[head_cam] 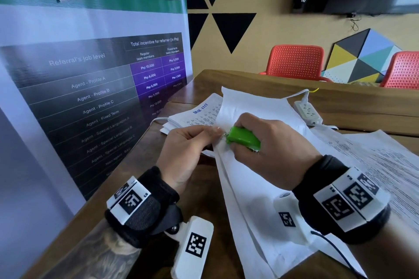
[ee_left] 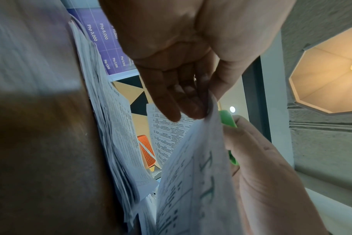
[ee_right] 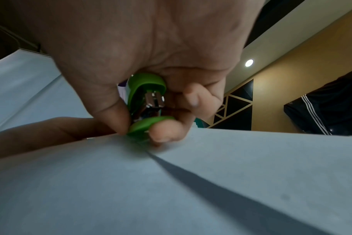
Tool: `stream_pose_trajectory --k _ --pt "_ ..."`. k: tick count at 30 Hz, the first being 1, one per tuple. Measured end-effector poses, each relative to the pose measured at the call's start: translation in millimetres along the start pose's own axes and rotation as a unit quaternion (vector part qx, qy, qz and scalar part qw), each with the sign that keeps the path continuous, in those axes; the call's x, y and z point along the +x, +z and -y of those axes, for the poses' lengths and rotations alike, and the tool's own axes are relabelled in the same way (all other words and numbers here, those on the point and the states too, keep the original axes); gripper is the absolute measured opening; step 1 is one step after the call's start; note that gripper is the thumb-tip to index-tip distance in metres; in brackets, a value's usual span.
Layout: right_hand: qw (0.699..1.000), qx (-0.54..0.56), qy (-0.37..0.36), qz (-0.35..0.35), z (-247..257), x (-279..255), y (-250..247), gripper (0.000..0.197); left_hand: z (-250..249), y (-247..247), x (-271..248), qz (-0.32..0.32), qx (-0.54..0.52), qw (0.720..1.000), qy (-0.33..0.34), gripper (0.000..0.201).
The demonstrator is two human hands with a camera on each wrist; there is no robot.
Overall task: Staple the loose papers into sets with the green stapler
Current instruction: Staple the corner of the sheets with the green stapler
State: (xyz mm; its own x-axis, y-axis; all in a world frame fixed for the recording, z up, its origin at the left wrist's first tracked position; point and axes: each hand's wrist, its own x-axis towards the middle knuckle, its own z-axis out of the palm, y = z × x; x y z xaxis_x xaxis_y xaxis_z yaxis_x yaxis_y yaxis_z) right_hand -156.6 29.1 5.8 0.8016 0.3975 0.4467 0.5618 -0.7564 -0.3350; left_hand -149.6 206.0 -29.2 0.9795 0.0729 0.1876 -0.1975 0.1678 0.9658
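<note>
Wooden table (head_cam: 249, 79) beside a wall poster (head_cam: 95, 88), stacks of printed sheets spread across it: the left hand (head_cam: 188, 149) pinches the corner of a lifted set of papers (head_cam: 254, 115) between thumb and fingertips, while the right hand (head_cam: 267, 142), knuckles up, is curled tight around the green stapler (head_cam: 243, 138), its mouth at that corner. Should the pinch slacken, the sheets could shift and the staple might miss a page.

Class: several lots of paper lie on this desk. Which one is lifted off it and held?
The blank-backed set in the middle: the left hand pinches its corner at the stapler, gripped by the right hand. The other printed piles lie flat.
</note>
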Motion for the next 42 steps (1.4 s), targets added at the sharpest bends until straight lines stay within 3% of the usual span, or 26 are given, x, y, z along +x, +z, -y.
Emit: stream_pose_trajectory --k 8,17,21,28,35,40,42 --pt "1.000 -0.022 -0.003 -0.009 2.8 -1.3 -0.3 0.020 -3.8 5.0 -4.9 -0.031 0.036 0.999 0.019 0.019" --pt "0.997 -0.072 0.005 0.000 7.0 -1.5 0.3 0.021 -3.3 5.9 -7.7 -0.022 0.067 0.996 0.045 0.023" --pt "0.998 -0.060 0.003 -0.001 6.4 -1.6 1.0 0.020 -1.8 4.2 -6.8 -0.010 0.052 0.998 0.022 0.026" --pt "0.998 0.067 0.006 0.003 -2.1 1.5 0.7 0.017 -0.8 4.8 -4.7 0.000 -0.025 1.000 -0.013 0.018" --pt "0.955 0.289 0.049 0.039 -12.9 6.0 9.0 0.011 0.4 -1.2 -0.6 -0.003 -0.019 1.000 0.005 0.016" --pt "0.927 0.366 0.069 0.048 -17.1 9.1 10.0 0.015 -2.3 -2.6 -2.0 0.010 0.000 1.000 0.028 0.015" --pt "0.941 0.331 0.063 0.028 -17.6 8.9 9.4 0.013 -1.7 -1.3 -2.2 0.009 0.010 0.999 0.046 0.014"
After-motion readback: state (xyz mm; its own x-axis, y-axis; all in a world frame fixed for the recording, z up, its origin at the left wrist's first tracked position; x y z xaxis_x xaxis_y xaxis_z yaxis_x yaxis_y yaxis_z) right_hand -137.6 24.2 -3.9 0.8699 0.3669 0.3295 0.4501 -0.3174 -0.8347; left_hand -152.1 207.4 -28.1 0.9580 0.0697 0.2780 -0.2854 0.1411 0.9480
